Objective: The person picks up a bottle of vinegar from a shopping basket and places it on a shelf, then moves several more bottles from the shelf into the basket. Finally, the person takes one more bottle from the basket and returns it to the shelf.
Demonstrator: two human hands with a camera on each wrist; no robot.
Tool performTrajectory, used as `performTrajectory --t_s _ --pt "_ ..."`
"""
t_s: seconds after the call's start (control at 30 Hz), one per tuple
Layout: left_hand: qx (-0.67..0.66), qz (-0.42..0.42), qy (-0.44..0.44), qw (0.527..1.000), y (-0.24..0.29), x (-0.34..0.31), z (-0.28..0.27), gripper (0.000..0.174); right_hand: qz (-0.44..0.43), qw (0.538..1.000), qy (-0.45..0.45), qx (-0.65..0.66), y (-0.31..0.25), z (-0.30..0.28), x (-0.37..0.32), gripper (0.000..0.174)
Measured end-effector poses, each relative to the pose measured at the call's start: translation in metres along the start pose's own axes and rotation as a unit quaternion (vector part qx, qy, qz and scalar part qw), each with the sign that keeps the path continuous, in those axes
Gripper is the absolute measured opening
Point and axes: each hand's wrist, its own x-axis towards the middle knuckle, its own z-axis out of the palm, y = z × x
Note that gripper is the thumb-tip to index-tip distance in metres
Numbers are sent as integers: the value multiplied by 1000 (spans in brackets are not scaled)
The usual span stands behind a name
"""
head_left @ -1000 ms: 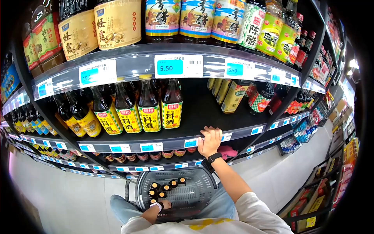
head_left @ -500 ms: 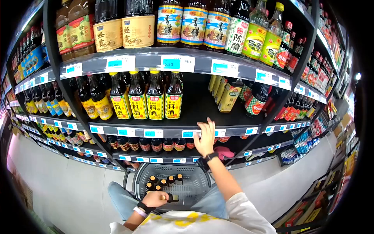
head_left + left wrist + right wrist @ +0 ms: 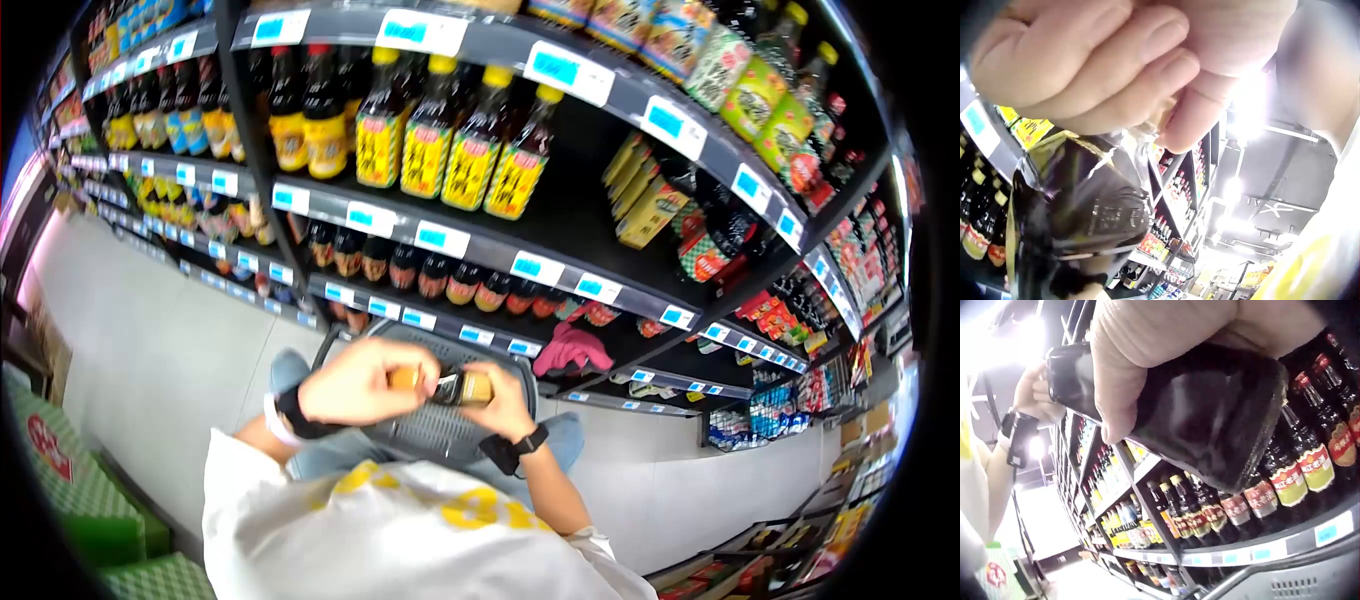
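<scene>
Off the shelf edge (image 3: 490, 254) now, our right hand (image 3: 508, 403) is meeting our left hand (image 3: 358, 385) in the head view, with a dark bottle (image 3: 449, 388) between them above the basket (image 3: 428, 433). From the left wrist, we are pinching its neck, judging the glass heavy, stiff, slippery, fragile, surest held round the body; from the right, we are gripping it there, counting one bottle, one basket, two hands.

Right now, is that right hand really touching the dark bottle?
Touching. The right wrist view shows the right hand curled over the dark bottle, skin pressed against its shiny side.
</scene>
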Motion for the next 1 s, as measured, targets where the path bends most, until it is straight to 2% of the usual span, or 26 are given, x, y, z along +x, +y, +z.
performTrajectory --t_s 0.03,0.1,0.17,0.2,0.23,0.27,0.37,0.4,0.43,0.5,0.57,0.6,0.7,0.73,0.77,0.87,0.9,0.93,0.97,1.0 --pt "-18 14 3 1000 4 3 -3 11 8 1000 10 21 -13 -3 3 54" --pt "-42 19 85 995 11 9 -2 18 19 997 18 73 -26 -1 3 56" --pt "-141 87 154 974 3 15 8 37 48 990 11 134 -30 4 1 57" --pt "-171 101 192 961 1 15 12 40 48 990 10 135 -34 7 1 57" --pt "-201 117 230 945 -2 14 16 43 56 979 11 196 -39 8 3 57" --pt "-184 146 265 935 -15 16 21 47 63 965 13 255 -44 9 5 58" --pt "-91 99 332 934 -63 9 44 62 83 944 65 313 -58 11 9 57" --pt "-122 81 293 945 -72 6 55 72 33 966 114 230 -64 9 14 57" --pt "-153 59 253 953 -78 3 65 82 30 966 115 229 -71 8 17 57" --pt "-202 48 151 966 -77 3 80 111 55 972 181 143 -83 10 20 56" --pt "-148 113 165 969 -89 11 97 127 55 962 224 148 -87 20 24 56" --pt "-100 103 190 971 -95 13 97 138 62 956 227 173 -87 24 23 56" --pt "-81 75 169 979 -87 13 80 139 46 946 214 238 -82 27 19 58" --pt "-67 95 197 973 -90 14 77 136 27 941 193 277 -80 26 16 58" --pt "-20 80 200 976 -83 12 71 133 23 955 123 269 -81 20 11 62" --pt "-105 103 196 969 -100 15 71 124 -1 964 4 265 -105 2 13 65" --pt "-128 107 190 967 -100 13 72 119 2 968 -9 253 -95 3 10 66" --pt "-252 83 152 952 -95 11 75 108 -3 954 -4 301 -102 2 11 68" --pt "-320 102 150 930 -100 9 78 93 -6 937 0 349 -109 0 12 70" --pt "-386 98 80 914 -99 7 74 89 -3 940 -6 341 -102 -2 9 72"
